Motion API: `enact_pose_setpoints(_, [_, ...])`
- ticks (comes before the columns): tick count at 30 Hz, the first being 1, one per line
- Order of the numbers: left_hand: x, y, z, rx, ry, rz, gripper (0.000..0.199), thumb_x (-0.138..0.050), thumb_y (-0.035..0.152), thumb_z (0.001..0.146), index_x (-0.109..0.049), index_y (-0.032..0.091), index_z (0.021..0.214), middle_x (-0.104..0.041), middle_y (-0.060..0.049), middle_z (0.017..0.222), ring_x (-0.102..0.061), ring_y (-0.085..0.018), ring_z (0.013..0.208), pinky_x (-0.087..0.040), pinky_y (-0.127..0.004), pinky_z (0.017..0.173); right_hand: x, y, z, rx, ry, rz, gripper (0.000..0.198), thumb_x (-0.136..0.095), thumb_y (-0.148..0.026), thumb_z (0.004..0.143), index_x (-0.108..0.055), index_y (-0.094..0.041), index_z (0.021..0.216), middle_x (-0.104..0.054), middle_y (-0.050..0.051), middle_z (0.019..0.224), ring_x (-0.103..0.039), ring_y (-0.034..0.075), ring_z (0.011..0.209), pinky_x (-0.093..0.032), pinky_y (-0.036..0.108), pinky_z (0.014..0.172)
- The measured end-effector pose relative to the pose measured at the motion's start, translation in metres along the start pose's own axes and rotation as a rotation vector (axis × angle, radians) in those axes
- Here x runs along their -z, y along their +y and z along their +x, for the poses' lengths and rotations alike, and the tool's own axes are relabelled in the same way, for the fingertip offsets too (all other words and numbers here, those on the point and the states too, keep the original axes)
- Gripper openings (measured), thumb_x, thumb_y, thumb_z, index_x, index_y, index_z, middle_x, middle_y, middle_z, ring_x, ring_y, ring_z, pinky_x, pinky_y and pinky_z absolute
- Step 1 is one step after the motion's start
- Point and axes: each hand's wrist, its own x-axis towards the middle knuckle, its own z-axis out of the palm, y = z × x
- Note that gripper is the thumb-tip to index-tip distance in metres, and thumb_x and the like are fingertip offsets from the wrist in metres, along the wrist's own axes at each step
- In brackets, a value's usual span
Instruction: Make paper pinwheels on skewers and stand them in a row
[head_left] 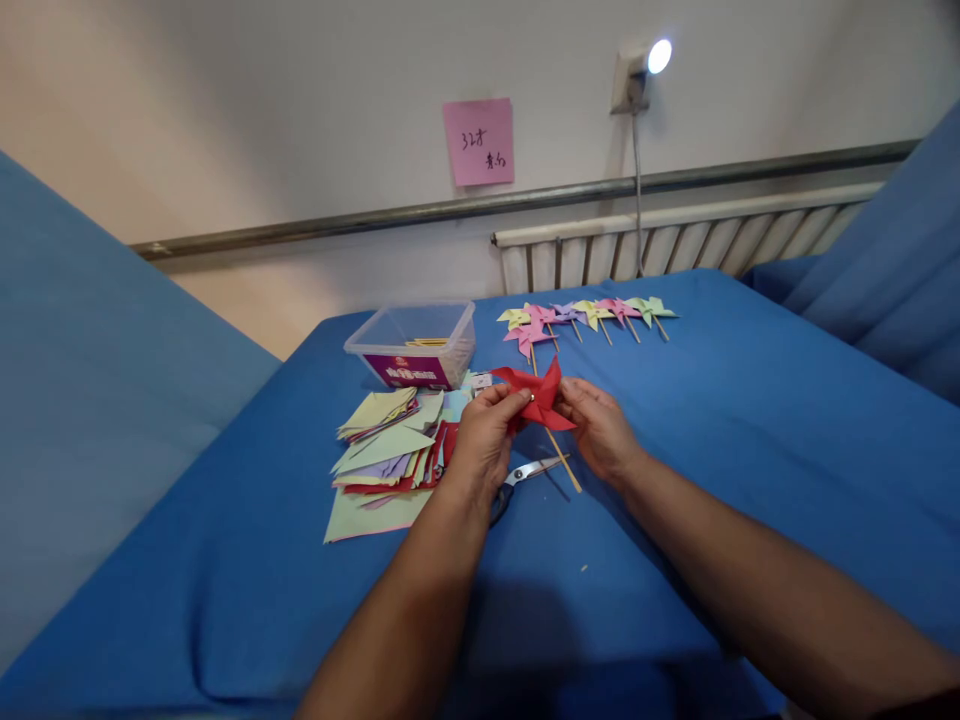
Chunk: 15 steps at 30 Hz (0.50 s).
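A red paper pinwheel (546,392) on a thin wooden stick (561,455) is held up over the table between both hands. My left hand (491,430) grips it from the left, thumb by the pin at its centre. From the right, my right hand (596,420) pinches a blade of the pinwheel, its fingertips partly hidden. Below them, scissors (529,470) with dark handles lie on the blue cloth, blades pointing right. Left of my left hand sits a stack of coloured paper pieces (386,455) in green, yellow, purple and red.
A clear plastic box (442,350) with sticks inside stands behind the paper. Several pastel pinwheels (592,315) lie in a row at the back of the blue-covered table (750,420). Behind are a radiator (675,235), a metal pipe (420,213) and a pink note (480,142).
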Motion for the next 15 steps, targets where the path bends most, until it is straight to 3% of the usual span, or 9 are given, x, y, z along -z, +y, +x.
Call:
enact_pose_setpoints(5, [-0.0016, 0.002, -0.0027, 0.003, -0.007, -0.013, 0.021, -0.078, 0.018, 0.056, -0.06, 0.014, 0.066, -0.06, 0.001, 0.061, -0.055, -0.008, 0.055, -0.043, -0.021, 0.059, 0.0022, 0.0026, 0.001, -0.004, 0.043, -0.045, 0.023, -0.075, -0.039, 0.07, -0.065, -0.018, 0.072, -0.062, -0.003, 0.066, -0.052, 0.009, 0.059, -0.041, 0.022, 0.06])
enact_pose_setpoints(11, [-0.0046, 0.0024, -0.005, 0.014, -0.044, -0.004, 0.021, -0.078, 0.017, 0.056, -0.061, 0.013, 0.067, -0.062, 0.001, 0.062, -0.056, -0.009, 0.056, -0.043, -0.022, 0.06, 0.0025, 0.0037, 0.002, 0.003, 0.063, -0.062, 0.028, -0.073, -0.044, 0.071, -0.065, -0.018, 0.074, -0.063, -0.002, 0.068, -0.053, 0.01, 0.06, -0.042, 0.023, 0.06])
enact_pose_setpoints(15, [0.0001, 0.0037, 0.0002, -0.049, 0.014, -0.036, 0.022, -0.078, 0.02, 0.057, -0.061, 0.014, 0.07, -0.062, 0.001, 0.063, -0.056, -0.009, 0.056, -0.042, -0.022, 0.058, 0.0033, 0.0042, 0.0022, -0.105, 0.058, -0.056, 0.036, -0.066, -0.053, 0.074, -0.065, -0.017, 0.076, -0.064, 0.001, 0.068, -0.052, 0.011, 0.055, -0.035, 0.021, 0.047])
